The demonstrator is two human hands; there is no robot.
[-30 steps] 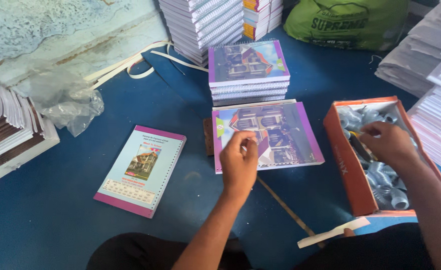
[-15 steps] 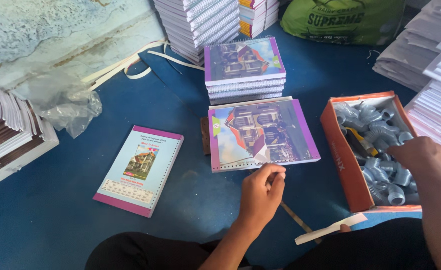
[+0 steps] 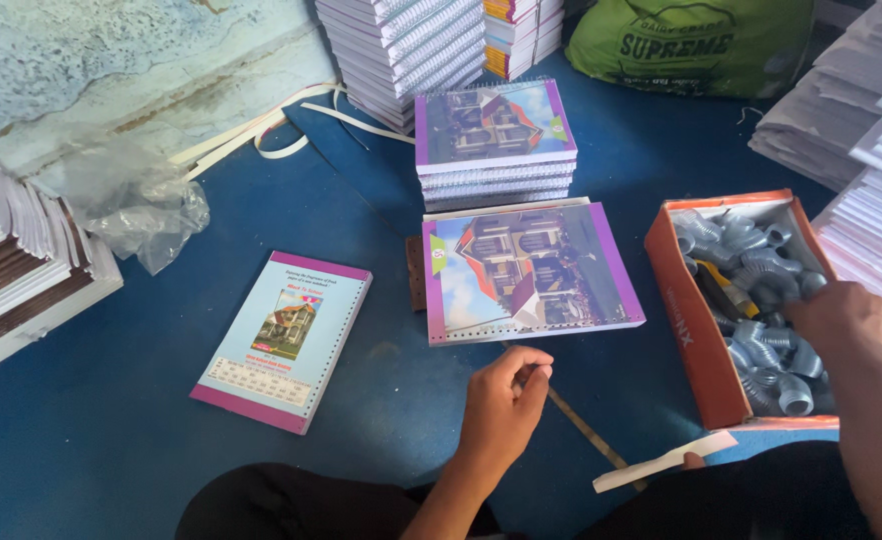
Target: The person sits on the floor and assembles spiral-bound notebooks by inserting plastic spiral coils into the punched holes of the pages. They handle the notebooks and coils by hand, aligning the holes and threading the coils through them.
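Note:
A notebook (image 3: 526, 270) with a house picture and purple border lies flat on the blue floor (image 3: 141, 430), its punched edge toward me. My left hand (image 3: 506, 400) hovers just in front of that edge, fingers curled in, nothing visible in them. A thin brown stick (image 3: 586, 432) lies on the floor beside it. My right hand (image 3: 846, 315) reaches into an orange box (image 3: 696, 335) of grey spiral binding coils (image 3: 761, 345); its back faces me, hiding the fingers.
A stack of matching bound notebooks (image 3: 491, 150) stands behind the flat one. A pale blue booklet (image 3: 286, 335) lies to the left. Tall paper stacks (image 3: 881, 200) rise on the right and more stacks (image 3: 11, 270) on the left. Farther off are a crumpled plastic bag (image 3: 141, 205) and a green sack (image 3: 691, 45).
My left hand has drawn back off the notebook cover toward me. My right hand has slid to the near right side of the coil box.

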